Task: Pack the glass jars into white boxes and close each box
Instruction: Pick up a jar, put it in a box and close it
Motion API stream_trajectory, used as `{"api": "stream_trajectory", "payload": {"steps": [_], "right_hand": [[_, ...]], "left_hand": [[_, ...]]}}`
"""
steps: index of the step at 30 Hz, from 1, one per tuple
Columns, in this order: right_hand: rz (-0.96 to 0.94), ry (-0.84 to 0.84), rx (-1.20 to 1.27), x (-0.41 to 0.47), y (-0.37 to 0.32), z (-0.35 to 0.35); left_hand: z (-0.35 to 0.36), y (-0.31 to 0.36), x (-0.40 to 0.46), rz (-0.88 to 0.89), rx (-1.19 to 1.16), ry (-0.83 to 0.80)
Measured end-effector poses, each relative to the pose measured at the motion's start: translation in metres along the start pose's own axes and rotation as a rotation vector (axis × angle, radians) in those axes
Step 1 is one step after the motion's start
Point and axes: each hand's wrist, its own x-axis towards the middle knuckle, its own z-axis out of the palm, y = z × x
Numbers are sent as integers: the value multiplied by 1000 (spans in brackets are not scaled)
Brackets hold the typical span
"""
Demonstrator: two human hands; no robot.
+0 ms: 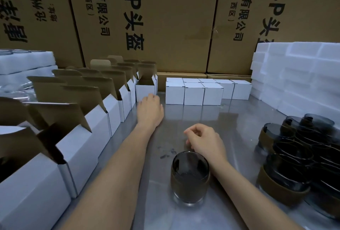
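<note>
A dark glass jar with a brown band stands upright on the metal table near the front. My right hand hovers just behind it, fingers loosely curled, holding nothing. My left hand reaches forward to the farthest open white box in the row along the left; its fingertips touch the box's front lower edge, and I cannot tell whether they grip it. Several open white boxes with raised brown flaps line the left side. Several closed white boxes stand at the back centre.
A heap of dark glass jars lies at the right. White foam blocks are stacked at the back right, and foam sheets sit at the far left. Large brown cartons wall off the back.
</note>
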Motion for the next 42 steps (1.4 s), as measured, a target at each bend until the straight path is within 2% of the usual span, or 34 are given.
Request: {"api": "stream_trajectory", "payload": {"steps": [2, 5, 13, 18, 30, 42], "right_hand": [[-8, 10, 10, 0, 2, 0], [-22, 14, 2, 1, 3, 1], [-17, 18, -20, 2, 4, 2], [-5, 23, -18, 2, 5, 2], [45, 21, 52, 1, -1, -1], [-5, 87, 356, -15, -7, -13]], "left_hand": [[7, -6, 16, 6, 82, 34], [19, -17, 32, -45, 157, -4], [33, -25, 48, -24, 136, -139], [30, -25, 42, -11, 129, -83], [-2, 1, -11, 155, -18, 93], [-68, 31, -102, 257, -197, 117]]}}
